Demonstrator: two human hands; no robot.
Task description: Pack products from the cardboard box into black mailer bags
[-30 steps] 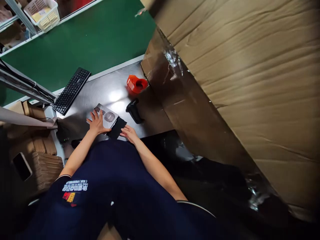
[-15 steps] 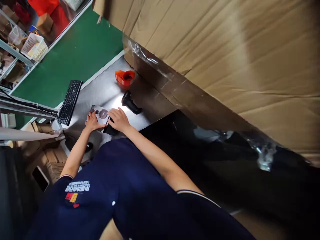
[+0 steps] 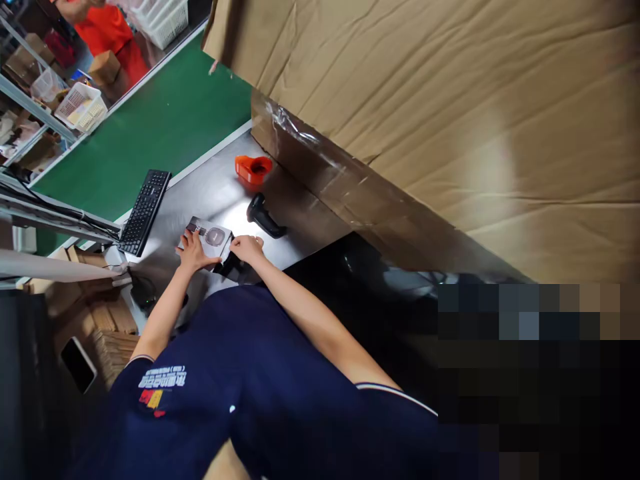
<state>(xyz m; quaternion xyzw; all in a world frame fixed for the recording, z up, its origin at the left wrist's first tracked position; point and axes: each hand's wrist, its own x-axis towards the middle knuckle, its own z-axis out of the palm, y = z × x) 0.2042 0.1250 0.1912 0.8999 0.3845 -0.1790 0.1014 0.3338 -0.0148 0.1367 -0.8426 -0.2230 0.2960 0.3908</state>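
Note:
A small white printed box (image 3: 215, 237) with a dark rounded picture on its face is on the metal worktop. My left hand (image 3: 193, 252) holds it from the left, thumb along the near edge and fingers over the far side. At the box's right end, my right hand (image 3: 248, 248) has its fingers curled together; what they pinch, if anything, is hidden. Something black (image 3: 233, 268) lies just below the box, partly covered. Beyond my right hand lies a black handheld barcode scanner (image 3: 265, 217), with an orange scanner stand (image 3: 253, 171) farther back.
A black keyboard (image 3: 145, 212) lies to the left, near a green surface (image 3: 150, 133). A large cardboard carton (image 3: 425, 120) walls off the right. A phone (image 3: 79, 364) rests by stacked cardboard (image 3: 113, 350) at lower left. A person in orange (image 3: 107, 33) is across the green surface.
My right hand has drawn off the box's face to its right end, and its fingers have curled in. The left hand stays on the box. The view has shifted slightly.

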